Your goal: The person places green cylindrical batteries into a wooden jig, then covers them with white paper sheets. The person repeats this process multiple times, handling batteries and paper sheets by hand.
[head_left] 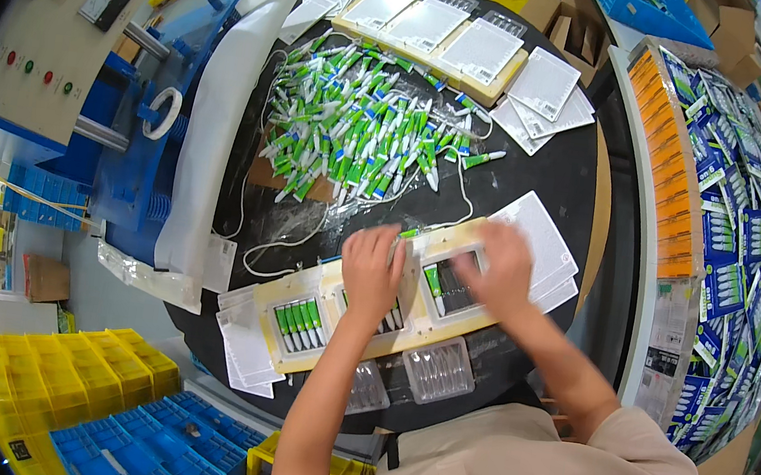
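Observation:
A long cream-coloured frame [408, 312] with three windows lies across the near part of the black round table. A row of small green-and-white tubes [298, 324] fills its left window. In the middle window some tubes show, partly hidden by my left hand [371, 270]; that hand lies over the frame, its fingers reaching past the far edge and the thumb apart. Over the right window is my right hand [500, 269], smeared by motion, so its grip is unclear. One green-and-white tube [433, 285] lies in that window, close to its fingers.
Beyond the frame is a heap of tubes [366, 127]. A second frame [484, 87] with white printed cards stands behind it. Clear blister trays [438, 370] lie at the near edge. A machine [65, 18] is at left, packed blister cards [722, 241] at right, yellow bins [70, 370] lower left.

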Tool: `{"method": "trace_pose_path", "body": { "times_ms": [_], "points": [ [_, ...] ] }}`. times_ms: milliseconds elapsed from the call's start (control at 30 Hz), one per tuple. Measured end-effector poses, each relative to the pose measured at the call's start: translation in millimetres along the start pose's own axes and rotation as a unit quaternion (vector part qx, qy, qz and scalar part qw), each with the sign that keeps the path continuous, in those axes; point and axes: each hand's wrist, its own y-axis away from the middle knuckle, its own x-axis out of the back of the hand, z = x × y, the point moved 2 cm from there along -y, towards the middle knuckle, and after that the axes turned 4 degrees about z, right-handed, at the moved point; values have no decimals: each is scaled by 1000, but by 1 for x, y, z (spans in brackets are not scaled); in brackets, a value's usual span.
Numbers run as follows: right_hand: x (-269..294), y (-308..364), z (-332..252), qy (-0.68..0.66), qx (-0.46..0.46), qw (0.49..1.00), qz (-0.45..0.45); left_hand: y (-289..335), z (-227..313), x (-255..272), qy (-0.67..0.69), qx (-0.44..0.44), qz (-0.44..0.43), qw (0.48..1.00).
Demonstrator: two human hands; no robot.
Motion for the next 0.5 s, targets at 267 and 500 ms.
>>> {"method": "trace_pose_path", "body": {
  "times_ms": [267, 500],
  "points": [
    [-58, -114, 152, 146, 111, 963, -199, -105, -25, -96, -203, -216, -163, 941],
    [27, -31, 86, -15, -30, 997, -68, -63, -5, -46, -48, -301, -41, 952]
  ]
}}
